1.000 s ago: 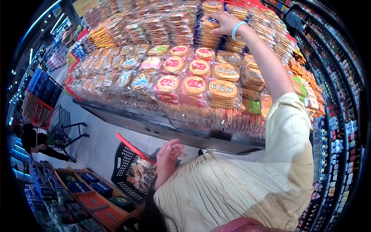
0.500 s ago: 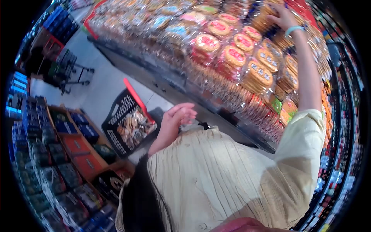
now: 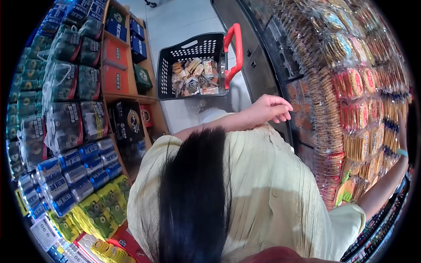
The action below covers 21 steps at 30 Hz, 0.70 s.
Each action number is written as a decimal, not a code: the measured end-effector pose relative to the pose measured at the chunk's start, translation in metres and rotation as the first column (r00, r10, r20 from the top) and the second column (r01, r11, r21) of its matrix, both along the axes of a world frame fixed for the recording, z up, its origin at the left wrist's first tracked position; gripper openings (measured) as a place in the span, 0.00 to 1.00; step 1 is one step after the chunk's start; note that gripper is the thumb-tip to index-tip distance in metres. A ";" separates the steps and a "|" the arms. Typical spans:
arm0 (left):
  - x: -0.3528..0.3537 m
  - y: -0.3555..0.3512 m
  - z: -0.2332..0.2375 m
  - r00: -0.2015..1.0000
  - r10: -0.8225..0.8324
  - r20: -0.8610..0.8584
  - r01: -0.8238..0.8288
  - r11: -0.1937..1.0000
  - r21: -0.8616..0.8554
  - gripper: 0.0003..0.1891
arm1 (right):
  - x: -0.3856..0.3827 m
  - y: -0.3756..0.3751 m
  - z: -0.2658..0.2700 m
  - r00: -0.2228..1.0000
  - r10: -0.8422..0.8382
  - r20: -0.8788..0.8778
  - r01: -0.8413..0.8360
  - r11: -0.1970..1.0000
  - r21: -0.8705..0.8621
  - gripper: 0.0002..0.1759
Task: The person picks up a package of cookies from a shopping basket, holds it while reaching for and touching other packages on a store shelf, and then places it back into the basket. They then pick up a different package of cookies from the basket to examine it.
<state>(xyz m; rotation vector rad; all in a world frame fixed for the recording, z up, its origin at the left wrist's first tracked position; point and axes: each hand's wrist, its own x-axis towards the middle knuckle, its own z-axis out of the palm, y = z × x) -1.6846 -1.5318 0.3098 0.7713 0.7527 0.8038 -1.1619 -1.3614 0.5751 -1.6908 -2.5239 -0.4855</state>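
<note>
My left hand hangs in front of my chest, its fingers loosely curled with nothing visible between them. At the far right edge my right hand reaches among wrapped biscuit packs; its fingers are dim and partly hidden, so its hold cannot be made out. A light band circles that wrist. Nearby are clear packs with red labels and plain stacked biscuits. A black basket with a red handle stands on the floor, holding small wrapped items.
Shelves with boxes and shrink-wrapped can packs line the left side. Blue and silver cans and yellow packs stand lower left. A dark display base runs beside the basket on the tiled floor.
The view has swung round, so the basket now appears upper centre and the biscuit display at the right. My right hand now shows at the right edge, still among the packs.
</note>
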 end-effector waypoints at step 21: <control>-0.153 0.008 -0.079 0.955 0.269 -0.129 -0.280 0.957 -0.078 0.11 | -0.511 0.043 -0.305 0.845 -0.101 -0.526 -0.216 0.834 -0.507 0.46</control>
